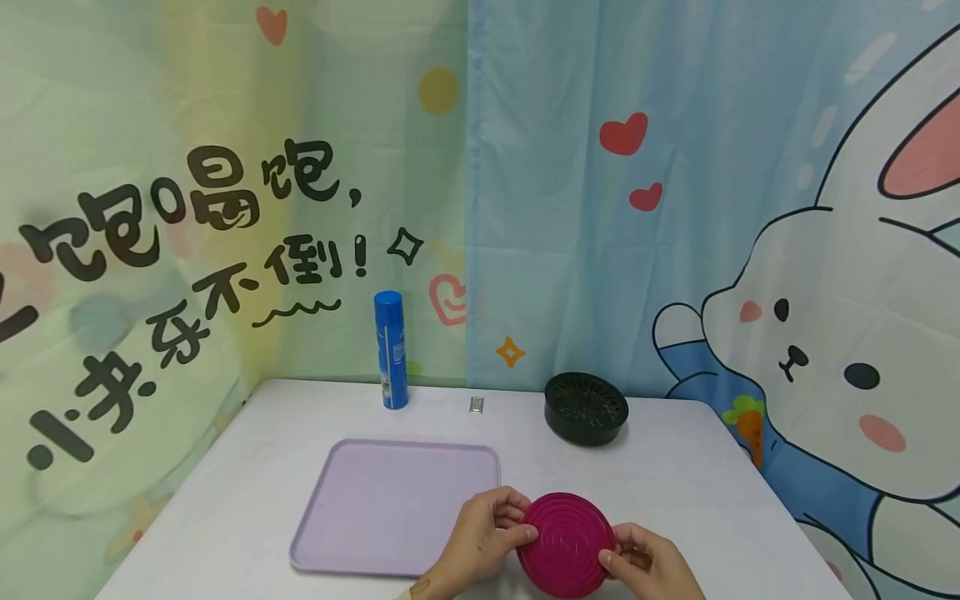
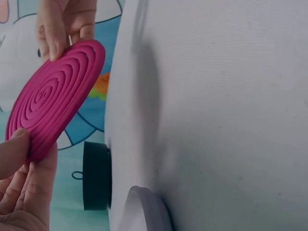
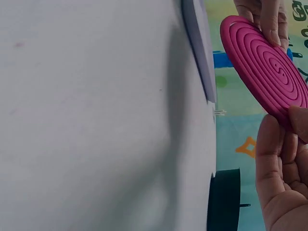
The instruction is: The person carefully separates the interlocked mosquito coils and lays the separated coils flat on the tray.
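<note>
White table point(image 1: 690, 483): along the back edge, left to right, upright blue can point(image 1: 391, 352), small silvery piece point(image 1: 476, 405), dark round container point(image 1: 586, 410); nearer the left edge, lilac tray point(image 1: 397, 508).

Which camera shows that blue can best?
The head view: the blue can stands upright there, whole and unobstructed. The right wrist view shows only pieces, partly hidden behind the pink disc; the left wrist view doesn't show it.

Your head view is bright and evenly lit, faint glints on the pink disc point(image 1: 564, 542); your wrist views look dimmer, soft shadows blurring near the bench point(image 2: 231, 115) edge.
</note>
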A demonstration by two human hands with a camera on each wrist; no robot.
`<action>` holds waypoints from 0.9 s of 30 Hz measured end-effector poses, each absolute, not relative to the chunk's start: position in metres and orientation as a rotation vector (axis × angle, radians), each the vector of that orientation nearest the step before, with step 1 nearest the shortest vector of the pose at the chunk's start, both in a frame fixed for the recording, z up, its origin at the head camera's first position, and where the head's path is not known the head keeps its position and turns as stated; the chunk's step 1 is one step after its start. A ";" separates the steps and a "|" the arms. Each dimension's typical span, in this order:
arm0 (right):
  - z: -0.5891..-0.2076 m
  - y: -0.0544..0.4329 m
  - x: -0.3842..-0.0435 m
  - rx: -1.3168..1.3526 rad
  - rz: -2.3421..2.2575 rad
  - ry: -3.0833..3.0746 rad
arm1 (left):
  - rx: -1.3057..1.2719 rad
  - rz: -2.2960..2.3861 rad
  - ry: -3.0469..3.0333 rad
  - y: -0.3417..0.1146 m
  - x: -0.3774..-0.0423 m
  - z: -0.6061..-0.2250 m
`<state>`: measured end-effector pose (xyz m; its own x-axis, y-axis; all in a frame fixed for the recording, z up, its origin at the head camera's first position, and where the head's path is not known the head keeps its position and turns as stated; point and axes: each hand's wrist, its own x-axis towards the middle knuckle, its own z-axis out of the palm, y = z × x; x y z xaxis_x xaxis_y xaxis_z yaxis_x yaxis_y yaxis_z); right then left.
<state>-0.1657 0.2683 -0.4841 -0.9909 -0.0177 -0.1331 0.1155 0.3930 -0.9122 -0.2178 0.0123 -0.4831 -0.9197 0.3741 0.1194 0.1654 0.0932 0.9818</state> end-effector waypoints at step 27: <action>-0.472 0.249 -0.175 0.430 -1.765 2.764 | 0.421 2.170 2.135 0.017 -0.227 -0.480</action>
<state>-0.1750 0.2486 -0.4719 -0.9527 0.3038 0.0005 0.1273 0.4008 -0.9073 -0.2270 0.0167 -0.4804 -0.9602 0.2380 0.1463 0.1424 -0.0336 0.9892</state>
